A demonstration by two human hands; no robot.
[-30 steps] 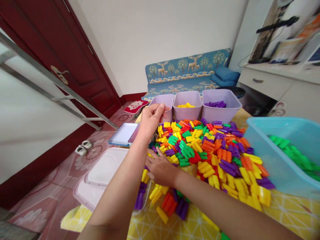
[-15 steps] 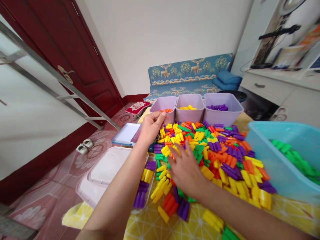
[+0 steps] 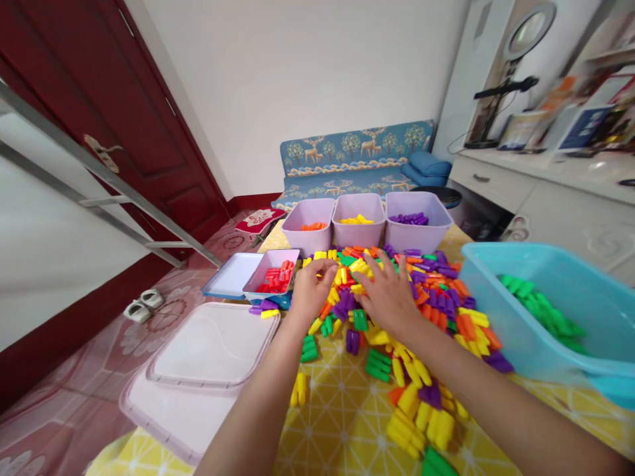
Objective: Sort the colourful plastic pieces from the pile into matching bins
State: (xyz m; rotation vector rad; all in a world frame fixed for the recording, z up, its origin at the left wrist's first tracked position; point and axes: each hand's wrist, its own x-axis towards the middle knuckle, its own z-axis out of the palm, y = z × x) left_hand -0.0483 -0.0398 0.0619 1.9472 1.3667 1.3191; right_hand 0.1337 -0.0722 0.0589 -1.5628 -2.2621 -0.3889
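A heap of plastic building pieces in yellow, purple, orange, green and red covers the far part of the table. Over its left side is my left hand, fingers curled in and thumb near the fingertips; anything between them is hidden. My right hand lies on the middle of the heap, palm down with fingers spread, touching yellow pieces. Behind the heap, three lilac bins stand in a row: one with orange pieces, one with yellow pieces, one with purple pieces.
At right stands a large blue tub with green pieces inside. A small box of red pieces is at left, near stacked pale lids. Loose yellow pieces lie on the yellow tablecloth. A metal ladder leans at far left.
My left hand has come down from beside the orange-piece bin to the heap. My right hand has shifted farther into the heap. More tablecloth shows in front, and the red-piece box is now visible.
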